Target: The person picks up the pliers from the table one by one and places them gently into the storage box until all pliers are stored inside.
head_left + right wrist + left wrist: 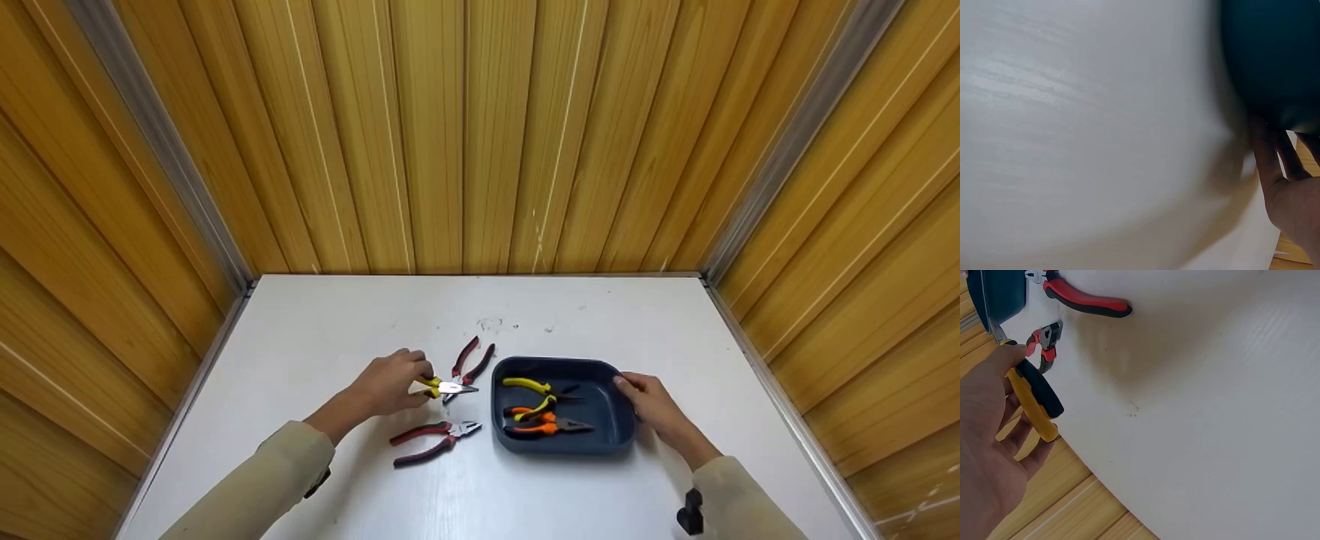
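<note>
Yellow-and-black long-nose pliers (452, 388) are in my left hand (395, 381), gripped by the handles, with the jaws pointing right toward a dark blue tray (619, 442). My right hand (654, 405) holds the tray's right end, thumb at the rim and fingers against the outer wall. Inside the tray lie yellow-handled pliers (526, 385) and orange-handled pliers (551, 427). Red-and-black pliers (422, 433) lie on the table just below my left hand. A second red-and-black pair (480, 366) lies behind the held pliers, its head partly hidden by them.
The white table (315, 315) meets wood-look panel walls (427, 135) at the back and both sides. Metal strips (210, 202) run along the corners. Small dark marks (490, 324) show on the tabletop near the back.
</note>
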